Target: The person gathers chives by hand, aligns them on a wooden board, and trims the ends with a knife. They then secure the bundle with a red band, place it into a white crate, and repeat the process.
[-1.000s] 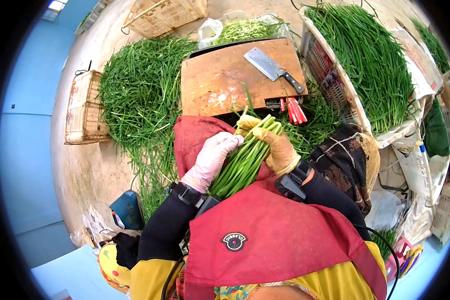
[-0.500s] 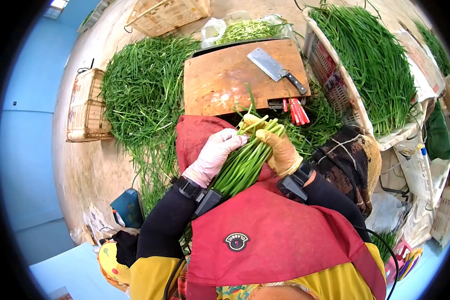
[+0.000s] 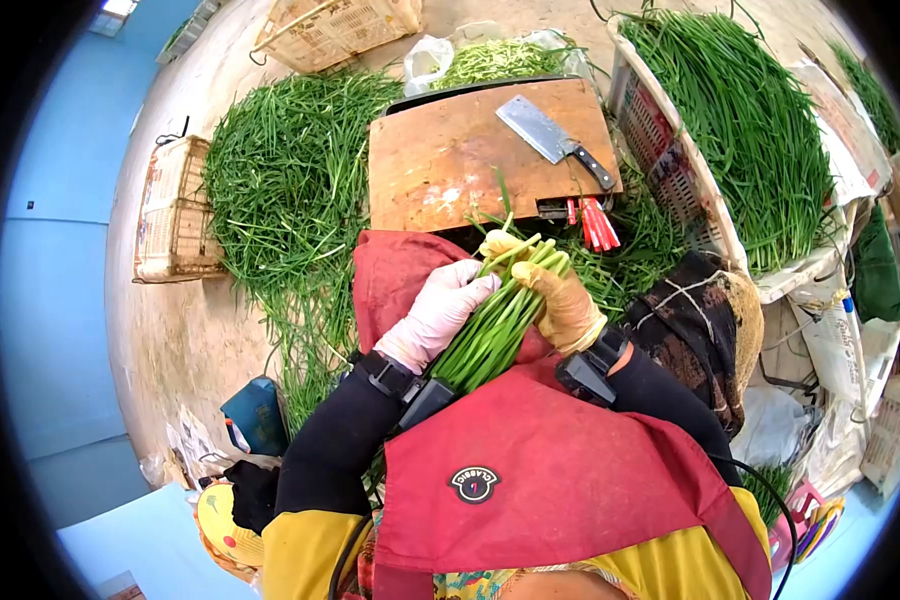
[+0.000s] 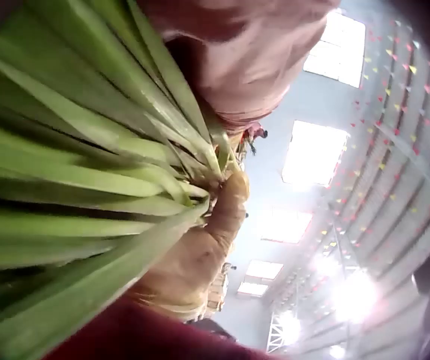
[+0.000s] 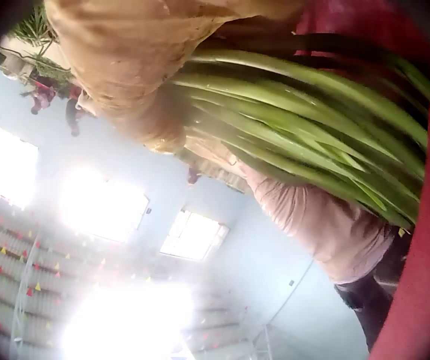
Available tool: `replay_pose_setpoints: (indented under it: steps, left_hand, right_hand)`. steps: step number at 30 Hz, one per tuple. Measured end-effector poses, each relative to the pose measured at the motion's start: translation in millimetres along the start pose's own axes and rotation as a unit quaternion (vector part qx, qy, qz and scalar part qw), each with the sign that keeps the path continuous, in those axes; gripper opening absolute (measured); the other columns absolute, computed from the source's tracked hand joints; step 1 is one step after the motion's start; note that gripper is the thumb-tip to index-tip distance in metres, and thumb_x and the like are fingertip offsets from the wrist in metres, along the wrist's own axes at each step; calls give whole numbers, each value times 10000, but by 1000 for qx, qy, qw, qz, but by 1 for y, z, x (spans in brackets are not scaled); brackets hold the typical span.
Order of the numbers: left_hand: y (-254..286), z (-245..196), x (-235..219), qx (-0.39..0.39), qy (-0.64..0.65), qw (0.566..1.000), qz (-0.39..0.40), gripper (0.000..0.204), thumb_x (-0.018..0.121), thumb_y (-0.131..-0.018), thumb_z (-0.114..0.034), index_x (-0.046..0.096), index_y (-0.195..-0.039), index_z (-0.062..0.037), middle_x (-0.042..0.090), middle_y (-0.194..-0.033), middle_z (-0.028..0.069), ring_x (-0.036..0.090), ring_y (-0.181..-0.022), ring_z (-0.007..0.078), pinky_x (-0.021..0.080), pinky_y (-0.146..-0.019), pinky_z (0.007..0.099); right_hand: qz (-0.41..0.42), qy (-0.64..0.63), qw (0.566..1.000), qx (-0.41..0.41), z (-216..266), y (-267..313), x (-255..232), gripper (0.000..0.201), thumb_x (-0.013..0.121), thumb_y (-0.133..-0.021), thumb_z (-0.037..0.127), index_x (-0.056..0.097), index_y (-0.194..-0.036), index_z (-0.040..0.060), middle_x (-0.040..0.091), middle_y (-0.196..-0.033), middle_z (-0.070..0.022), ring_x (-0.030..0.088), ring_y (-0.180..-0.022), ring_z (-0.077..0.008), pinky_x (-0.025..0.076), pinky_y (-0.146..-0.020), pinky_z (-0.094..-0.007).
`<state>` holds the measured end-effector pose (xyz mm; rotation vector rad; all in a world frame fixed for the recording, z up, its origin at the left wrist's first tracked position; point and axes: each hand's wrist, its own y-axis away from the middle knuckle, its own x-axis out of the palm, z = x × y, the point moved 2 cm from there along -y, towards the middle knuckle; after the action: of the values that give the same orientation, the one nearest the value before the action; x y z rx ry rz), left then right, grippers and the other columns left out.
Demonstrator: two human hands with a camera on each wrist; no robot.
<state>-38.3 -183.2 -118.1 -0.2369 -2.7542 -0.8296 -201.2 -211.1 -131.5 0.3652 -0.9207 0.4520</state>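
Observation:
A bunch of garlic chives (image 3: 482, 345) lies across the lap of the red apron (image 3: 530, 440), pale stem ends pointing away. My right hand (image 3: 562, 302), in a yellow glove, grips the bunch near those ends, its thumb over the top. From the other side my left hand (image 3: 432, 318), in a whitish glove, pinches at the stems close to the right fingers; its fingertips are partly hidden. In the left wrist view, flat green leaves (image 4: 87, 195) fan out from the yellow-gloved fingers. The right wrist view shows the stalks (image 5: 297, 120) running from the right hand past the left.
Ahead stands a wooden board (image 3: 430, 150) with a cleaver (image 3: 545, 130) on it; red strips (image 3: 598, 225) hang at its near edge. Loose chives (image 3: 290, 170) are heaped left. A full crate (image 3: 670, 150) stands right, a bag of pale trimmings (image 3: 495, 62) behind the board.
The left hand has shifted slightly along the stems beside the right fingers. The right hand keeps its grip, and the whole view has moved a little.

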Motion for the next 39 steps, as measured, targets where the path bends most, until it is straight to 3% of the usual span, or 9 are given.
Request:
replay_pose_setpoints:
  steps: [11,13,17,19,22,26,29,30,39]
  left_hand:
    - [6,-16,-2,178,-160,959,-149,345,578,-953,-102,567,-1293,-45,597,-851,4,540,-728,53,446,-649,190]
    - [14,-22,12,293,-461,828,-126,452,590,-910,-42,530,-1356,-77,626,-920,66,594,-764,130,497,-697,265]
    - [22,-20,37,317,-651,683,-96,583,617,-857,-33,431,-1409,-40,585,-861,134,626,-770,289,512,-691,366]
    - [27,-24,38,285,-670,681,-79,530,617,-861,-37,465,-1368,-5,618,-948,171,644,-848,316,523,-754,364]
    - [25,-35,28,204,-454,867,-22,431,582,-944,-100,493,-1346,27,598,-1281,160,591,-1154,209,449,-988,298]
    - [11,-47,26,111,-160,981,14,326,600,-955,-138,592,-1228,40,647,-1171,50,591,-1029,112,470,-907,248]
    - [-3,-45,4,-54,-317,947,17,255,628,-940,-158,637,-1089,49,684,-1017,4,608,-889,95,484,-798,229]
    - [-7,-41,2,30,-296,955,17,193,643,-912,-203,674,-858,-20,666,-752,20,587,-707,103,472,-652,273]
    - [-22,-73,-39,144,-663,709,-190,248,611,-856,-339,702,-800,-115,678,-802,148,652,-786,361,519,-715,450]
  right_hand:
    - [-93,17,995,38,-7,1,-14,381,677,-869,163,611,-1188,-34,668,-1032,-74,637,-914,-159,524,-830,-297]
    - [-101,3,994,32,-2,0,-5,356,686,-873,152,615,-1177,-19,664,-1007,-56,629,-884,-150,514,-829,-282]
    - [-89,79,993,-5,-2,0,-6,278,699,-866,120,648,-1120,19,675,-1021,-42,630,-907,-117,491,-824,-259]
    - [-92,74,993,0,1,3,-4,278,698,-859,109,651,-1118,16,675,-1018,-40,632,-902,-118,492,-822,-262]
    - [-87,64,994,11,2,2,-5,308,693,-849,89,642,-1141,6,675,-1021,-41,635,-896,-123,496,-827,-267]
    - [-66,43,997,17,0,1,-2,406,680,-842,70,598,-1231,-11,667,-1051,-52,632,-906,-128,500,-840,-272]
    - [-52,37,998,20,2,4,-4,497,662,-842,61,534,-1316,-16,639,-1141,-61,617,-965,-130,499,-844,-274]
    - [-54,34,997,43,2,5,-5,497,657,-838,55,535,-1314,-16,631,-1160,-60,612,-979,-131,498,-847,-275]
    - [-21,118,988,98,12,8,4,458,650,-820,112,584,-1250,-29,621,-955,-18,560,-816,-78,460,-744,-244]
